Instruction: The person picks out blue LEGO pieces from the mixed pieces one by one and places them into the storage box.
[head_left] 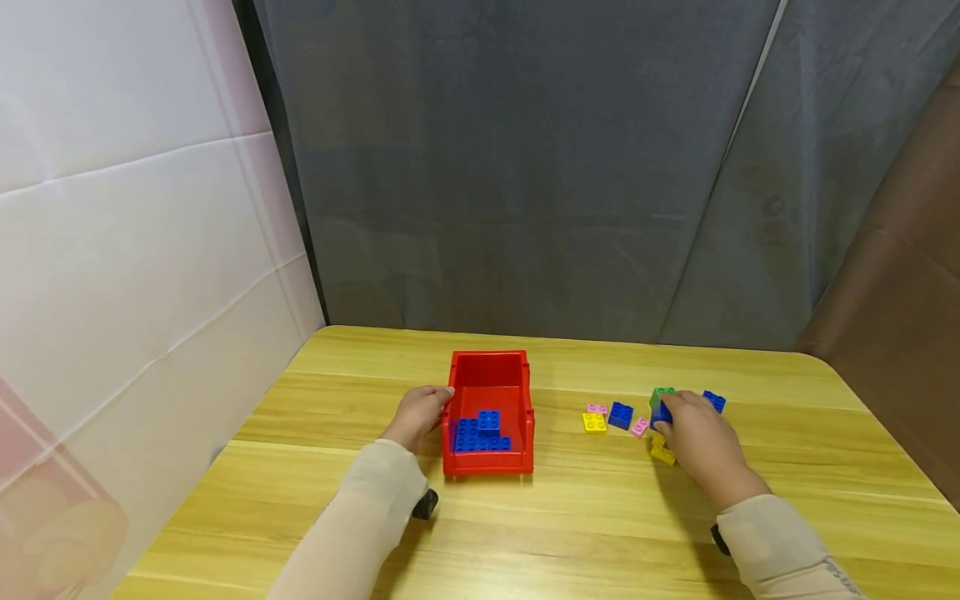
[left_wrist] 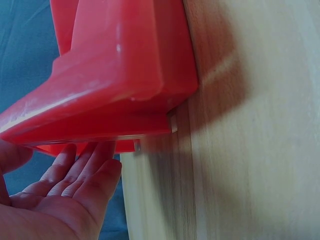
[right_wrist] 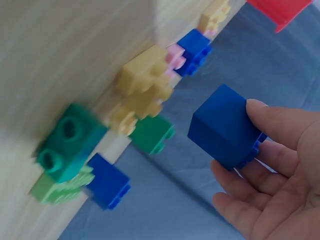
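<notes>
A red plastic bin [head_left: 489, 462] stands in the middle of the wooden table, with several blue bricks [head_left: 467, 437] in its near part. At the bin's left side, my left hand [head_left: 420, 415] grips the rim; the left wrist view has the fingers [left_wrist: 102, 160] under the lip. Over on the right, my right hand [head_left: 705, 446] pinches a blue toy brick [right_wrist: 225, 127] between thumb and fingers. The right wrist view shows this brick apart from the others, its studs turned toward the palm. A green brick [head_left: 663, 392] appears just behind it in the head view.
Between the bin and my right hand lie a yellow brick [head_left: 595, 424], a blue brick [head_left: 620, 415] and small pink bricks [head_left: 640, 427]. More yellow bricks [head_left: 663, 453] are close to my right hand, and another blue brick [head_left: 715, 402] is beyond it. A grey curtain [head_left: 510, 183] hangs behind the table.
</notes>
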